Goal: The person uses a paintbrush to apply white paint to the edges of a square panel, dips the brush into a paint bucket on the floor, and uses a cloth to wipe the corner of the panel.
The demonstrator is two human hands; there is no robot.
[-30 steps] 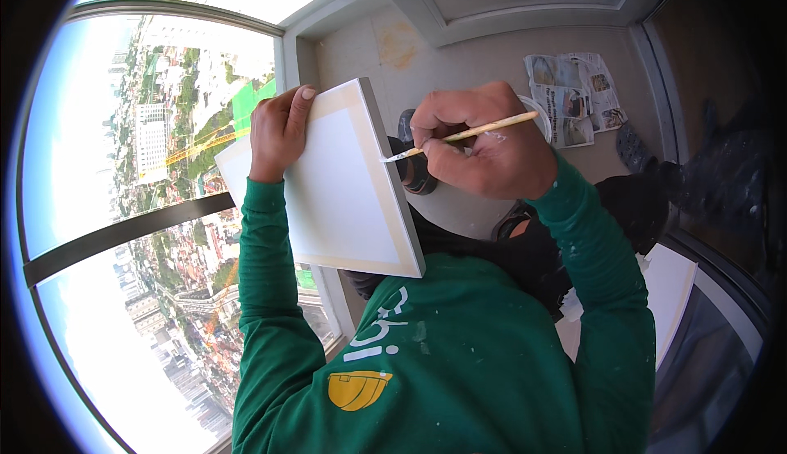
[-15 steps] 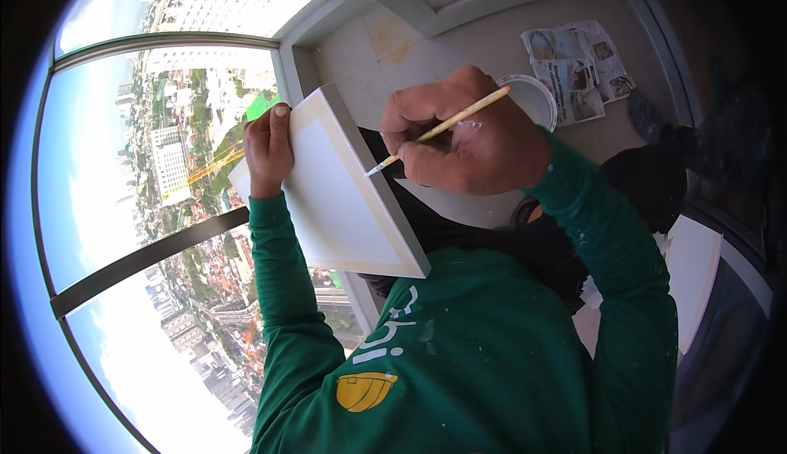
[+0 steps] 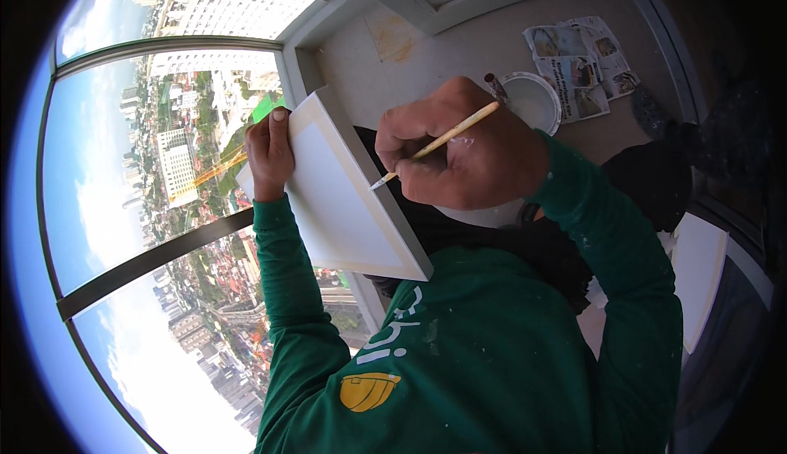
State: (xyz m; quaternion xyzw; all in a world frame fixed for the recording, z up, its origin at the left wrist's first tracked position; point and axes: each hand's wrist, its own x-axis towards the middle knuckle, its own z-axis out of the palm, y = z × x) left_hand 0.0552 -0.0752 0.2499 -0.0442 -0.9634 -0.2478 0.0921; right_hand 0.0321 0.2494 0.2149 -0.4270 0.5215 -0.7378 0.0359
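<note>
A white rectangular panel (image 3: 332, 196) with a cream border is held tilted in front of my body. Its far-left edge is gripped by my left hand (image 3: 269, 152), thumb on top and the other fingers mostly behind. In my closed right hand (image 3: 467, 146) is a thin paintbrush (image 3: 456, 131) with a pale wooden handle. The white bristle tip is at the panel's right edge, on or just over the border; I cannot tell if it touches. White paint specks mark the right hand's skin.
A round white paint bucket (image 3: 533, 101) stands on the floor beyond my right hand, a dark reddish handle (image 3: 495, 86) at its rim. Newspaper sheets (image 3: 584, 68) lie behind it. Tall windows (image 3: 164, 150) line the left. Another white panel (image 3: 699, 278) is at my right.
The right hand and brush have shifted slightly down, moving the tip a little nearer me along the panel's right edge. The bucket's handle now shows. My left hand keeps its grip.
</note>
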